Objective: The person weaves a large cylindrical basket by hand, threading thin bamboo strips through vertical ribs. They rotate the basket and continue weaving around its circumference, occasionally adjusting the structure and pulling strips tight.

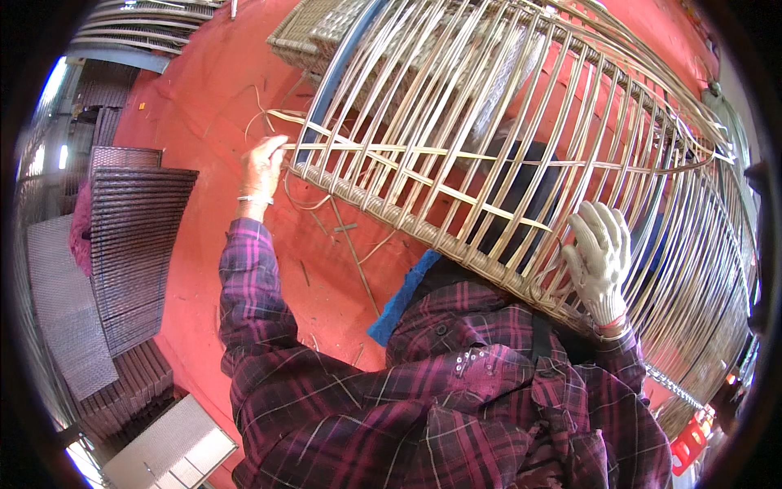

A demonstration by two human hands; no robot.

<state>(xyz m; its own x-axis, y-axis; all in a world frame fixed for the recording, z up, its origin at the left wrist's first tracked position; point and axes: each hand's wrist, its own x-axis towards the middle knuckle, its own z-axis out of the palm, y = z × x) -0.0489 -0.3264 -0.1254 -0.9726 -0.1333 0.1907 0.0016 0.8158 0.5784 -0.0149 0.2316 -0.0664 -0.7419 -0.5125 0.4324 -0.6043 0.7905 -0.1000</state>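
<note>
- I see the left hand [262,173] pinching the pale strip [366,148], which runs across the slatted frame [368,201].
- The gloved right hand [601,254] looks loosely spread, beside the frame's bars, gripping nothing I can see.
- 1 hard tug could split the strip or snag it.
- Loose strands [707,129] crowd the far side; dark panels [142,253] stand well apart, leftward.

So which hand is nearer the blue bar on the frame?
Left. The left hand is just left of the blue bar; the right hand is far right.
</note>
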